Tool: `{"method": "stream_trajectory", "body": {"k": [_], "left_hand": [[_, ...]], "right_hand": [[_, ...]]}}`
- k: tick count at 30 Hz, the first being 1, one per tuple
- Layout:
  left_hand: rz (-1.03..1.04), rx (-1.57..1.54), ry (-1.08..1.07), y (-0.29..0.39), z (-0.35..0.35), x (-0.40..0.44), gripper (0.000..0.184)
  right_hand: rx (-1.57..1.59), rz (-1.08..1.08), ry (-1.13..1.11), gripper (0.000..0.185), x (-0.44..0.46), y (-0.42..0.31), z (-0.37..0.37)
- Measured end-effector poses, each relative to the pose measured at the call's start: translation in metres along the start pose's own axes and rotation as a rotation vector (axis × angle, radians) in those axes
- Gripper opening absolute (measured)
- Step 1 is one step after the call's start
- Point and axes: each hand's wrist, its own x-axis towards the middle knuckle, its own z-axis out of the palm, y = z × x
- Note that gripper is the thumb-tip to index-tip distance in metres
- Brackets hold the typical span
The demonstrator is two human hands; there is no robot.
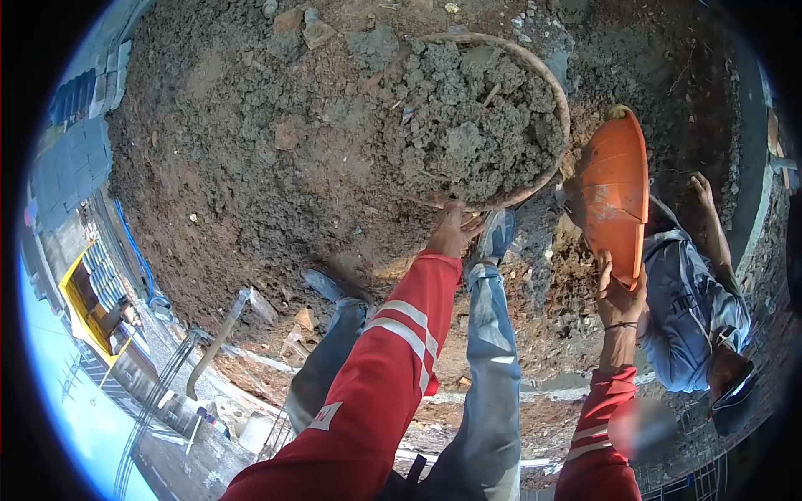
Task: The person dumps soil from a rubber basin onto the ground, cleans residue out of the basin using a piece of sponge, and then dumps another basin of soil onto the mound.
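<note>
My left hand (454, 230), in a red sleeve with pale stripes, grips the near rim of a wide round basin (557, 100) heaped with wet grey-brown mortar or mud (476, 125). My right hand (618, 292) holds the lower edge of an orange basin (616, 188), which is tilted on its side with its curved outer face showing grey smears. The orange basin's far edge is close to the right side of the filled one. My feet stand on the near side of the filled basin.
A person in a grey-blue shirt (681, 309) and cap is at the right, close to the orange basin. A hoe (219, 342) lies at the lower left. Rough soil (242, 167) spreads left, with a blue hose (134, 250) and a yellow machine (79, 313) beyond.
</note>
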Motion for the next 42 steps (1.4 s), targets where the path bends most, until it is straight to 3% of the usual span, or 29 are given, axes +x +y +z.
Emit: {"method": "stream_trajectory", "body": {"k": [2,4,6,9,11,14,16,18,21,25,27,30,31,33,35,36,40,42], "left_hand": [[-0.019,-0.119,0.011,-0.013,-0.009,0.022,0.04],[0.08,-0.186,0.001,-0.017,-0.006,0.014,0.024],[0.07,-0.209,0.111,-0.019,0.0,0.016,0.019],[0.115,-0.368,0.062,-0.03,-0.013,0.045,0.017],[0.093,-0.491,0.035,-0.025,-0.004,0.036,0.02],[-0.041,-0.534,0.095,-0.03,-0.013,0.067,0.02],[-0.028,-0.596,0.091,-0.029,-0.007,0.074,0.021],[-0.164,-0.748,0.001,-0.022,-0.002,0.059,0.024],[-0.17,-0.789,-0.055,-0.023,-0.001,0.056,0.023],[-0.076,-0.763,-0.149,-0.016,0.001,0.044,0.018],[-0.045,-0.733,-0.133,-0.022,0.009,0.046,0.018],[0.05,-0.628,-0.045,-0.029,0.0,0.049,0.019],[0.084,-0.523,0.0,-0.023,-0.014,0.037,0.019],[0.191,-0.406,0.048,-0.042,-0.06,0.059,0.018],[0.223,-0.308,0.11,-0.011,-0.109,0.037,0.016],[0.142,-0.317,0.137,0.015,-0.133,0.004,0.015],[0.209,-0.273,0.272,0.02,-0.222,-0.006,0.015],[0.515,0.157,0.331,-0.017,-0.304,0.001,0.02]], "right_hand": [[-0.057,0.074,0.01,0.071,-0.007,0.012,0.046],[-0.708,-0.007,-0.084,0.066,-0.007,0.036,0.09],[-1.31,-0.198,-0.074,0.057,0.014,0.069,0.135],[-1.852,-0.634,-0.346,0.041,0.093,0.11,0.203],[-2.421,-0.928,-0.502,0.05,0.159,0.134,0.259],[-2.854,-1.195,-0.562,0.061,0.254,0.177,0.318],[-2.934,-1.244,-0.648,0.064,0.314,0.197,0.346],[-3.018,-1.28,-0.756,0.067,0.341,0.212,0.348],[-3.201,-1.26,-0.54,0.079,0.348,0.239,0.335],[-3.262,-1.111,-0.602,0.08,0.323,0.245,0.33],[-3.264,-1.226,-0.515,0.075,0.313,0.242,0.319],[-3.098,-1.439,-0.598,0.066,0.282,0.232,0.286],[-3.093,-1.436,-0.585,0.066,0.263,0.231,0.276],[-3.065,-0.912,-0.212,0.068,0.208,0.253,0.245],[-2.908,-1.059,-0.265,0.06,0.186,0.253,0.194],[-2.846,-1.036,-0.203,0.059,0.171,0.256,0.169],[-2.573,-0.993,-0.168,0.052,0.103,0.273,0.089],[-2.527,-0.824,-0.142,0.046,0.083,0.289,0.052]]}}
